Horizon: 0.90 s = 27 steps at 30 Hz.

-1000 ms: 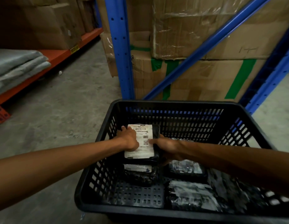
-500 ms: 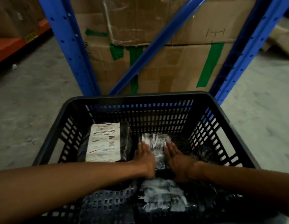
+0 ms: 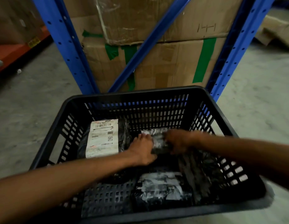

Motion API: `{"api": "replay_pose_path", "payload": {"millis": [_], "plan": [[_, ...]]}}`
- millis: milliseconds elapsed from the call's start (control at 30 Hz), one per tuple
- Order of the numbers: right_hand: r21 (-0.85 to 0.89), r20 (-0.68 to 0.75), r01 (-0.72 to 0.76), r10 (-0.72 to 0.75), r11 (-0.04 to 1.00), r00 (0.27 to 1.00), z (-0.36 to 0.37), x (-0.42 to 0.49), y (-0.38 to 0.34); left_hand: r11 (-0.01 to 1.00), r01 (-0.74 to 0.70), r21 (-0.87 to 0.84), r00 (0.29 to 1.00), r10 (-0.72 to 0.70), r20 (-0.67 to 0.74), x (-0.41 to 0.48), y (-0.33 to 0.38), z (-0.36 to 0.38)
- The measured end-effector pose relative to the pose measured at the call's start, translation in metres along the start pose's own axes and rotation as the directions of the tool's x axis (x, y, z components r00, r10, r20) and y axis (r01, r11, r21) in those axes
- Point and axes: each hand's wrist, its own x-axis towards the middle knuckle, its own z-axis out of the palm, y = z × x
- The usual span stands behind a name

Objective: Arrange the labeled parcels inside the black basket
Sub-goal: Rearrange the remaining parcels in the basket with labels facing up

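Holding a small wrapped parcel (image 3: 157, 139) between both hands inside the black basket (image 3: 227, 126).
Left hand (image 3: 143, 150) and right hand (image 3: 176, 140) grip its sides; labeled parcel (image 3: 102, 139) lies left of them.

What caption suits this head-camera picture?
Both hands, left and right, grip a shiny parcel in the black basket, beside a labeled parcel.

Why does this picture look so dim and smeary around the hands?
Head view: dim light, so the basket interior is murky; the right hand is motion-blurred; plastic glare on the wrapped parcel between both hands; the label stays readable; wide-angle lens bends the blue rack.
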Motion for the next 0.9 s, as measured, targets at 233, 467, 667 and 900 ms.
{"api": "replay_pose_path", "payload": {"millis": [233, 467, 667, 900], "plan": [[0.944, -0.061, 0.02, 0.116, 0.329, 0.991, -0.072, -0.076, 0.05, 0.705, 0.03, -0.709, 0.942, -0.258, -0.217, -0.035, -0.014, -0.099], [0.996, 0.023, -0.039, 0.189, 0.079, 0.982, -0.017, -0.057, 0.014, 0.201, 0.266, -0.943, 0.91, -0.375, 0.177, -0.023, 0.008, -0.075], [0.987, 0.014, -0.077, 0.404, 0.139, 0.915, 0.012, -0.015, 0.003, 0.265, 0.34, -0.902, 0.863, -0.469, 0.188, -0.003, 0.017, -0.022], [0.95, 0.022, -0.154, 0.433, 0.272, 0.901, 0.043, 0.05, 0.0, 0.375, 0.394, -0.839, 0.835, -0.527, 0.156, 0.022, -0.001, 0.008]]}}
